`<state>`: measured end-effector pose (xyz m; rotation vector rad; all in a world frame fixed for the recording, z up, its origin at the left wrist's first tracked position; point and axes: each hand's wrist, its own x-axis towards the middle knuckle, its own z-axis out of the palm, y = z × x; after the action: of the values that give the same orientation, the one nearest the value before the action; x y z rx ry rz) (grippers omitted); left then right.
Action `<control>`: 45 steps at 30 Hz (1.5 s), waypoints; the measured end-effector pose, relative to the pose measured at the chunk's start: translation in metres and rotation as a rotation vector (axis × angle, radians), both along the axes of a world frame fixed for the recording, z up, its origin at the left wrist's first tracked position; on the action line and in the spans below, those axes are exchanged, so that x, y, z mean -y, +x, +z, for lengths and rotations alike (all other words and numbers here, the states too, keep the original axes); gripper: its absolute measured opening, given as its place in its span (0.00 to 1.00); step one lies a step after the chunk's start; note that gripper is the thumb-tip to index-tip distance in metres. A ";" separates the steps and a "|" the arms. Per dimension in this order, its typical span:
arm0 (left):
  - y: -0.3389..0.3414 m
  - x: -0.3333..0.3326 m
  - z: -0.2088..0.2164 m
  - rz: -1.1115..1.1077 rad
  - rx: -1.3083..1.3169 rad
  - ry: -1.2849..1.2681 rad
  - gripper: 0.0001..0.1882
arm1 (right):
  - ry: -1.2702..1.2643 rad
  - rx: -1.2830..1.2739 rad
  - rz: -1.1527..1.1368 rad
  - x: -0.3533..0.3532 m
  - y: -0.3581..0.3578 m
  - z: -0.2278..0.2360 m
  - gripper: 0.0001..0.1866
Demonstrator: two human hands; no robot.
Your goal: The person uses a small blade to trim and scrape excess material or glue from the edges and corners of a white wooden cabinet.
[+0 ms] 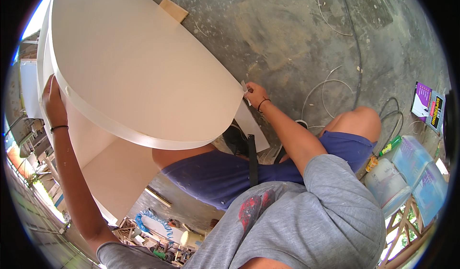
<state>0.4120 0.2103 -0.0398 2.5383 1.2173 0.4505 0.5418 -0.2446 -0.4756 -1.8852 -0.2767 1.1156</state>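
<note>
Leans over a large white panel point(139, 68), set at ten o'clock from the middle of the view and edged along its curve by a smooth pale rim point(136, 137)
Keeps the left hand point(54, 101) out at nine o'clock, against the panel's outer edge, with fingers close together and pointing toward twelve, partly hidden by the edge; cannot tell whether gripping or merely resting there
Brings the right hand point(255, 94) to one o'clock, close to the middle, right at the panel's pointed corner, with thumb and fingers drawn together, pinching a small, thin, pale piece point(244, 86); too small to make out further
Wears a dark band on each wrist, a grey shirt point(316, 206) at five o'clock and blue shorts point(206, 175) at six
Shows, at eight o'clock below the first, another white panel point(120, 168); at eleven, a wooden block point(173, 10) at the straight edge; just beneath the corner, a narrow white board point(253, 130)
Lists further, on the grey floor at two o'clock, a dark cable point(358, 53); at three, a purple box point(424, 101); at four, a whitish tub point(383, 185) beside blue bags point(412, 156); at seven, a coiled blue hose point(141, 221)
</note>
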 end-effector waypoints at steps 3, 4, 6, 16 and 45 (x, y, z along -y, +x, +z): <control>0.000 0.000 -0.008 -0.036 -0.029 0.136 0.25 | 0.015 -0.068 0.041 0.005 0.005 0.010 0.12; 0.001 0.000 -0.007 -0.051 -0.043 0.174 0.25 | 0.025 -0.061 0.041 0.005 0.006 0.016 0.12; -0.002 -0.003 -0.005 -0.121 -0.136 0.216 0.25 | 0.043 -0.044 0.038 0.007 0.005 0.027 0.12; 0.015 0.018 -0.005 0.021 0.017 0.034 0.26 | 0.194 -0.095 -0.012 0.010 0.003 0.153 0.10; 0.126 -0.003 0.016 -0.791 0.136 -0.272 0.31 | -0.122 -0.097 -0.296 0.025 -0.031 0.020 0.19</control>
<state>0.5380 0.2137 -0.0243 2.4400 0.1516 0.2323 0.5104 -0.2697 -0.4560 -1.8970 0.1257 1.0352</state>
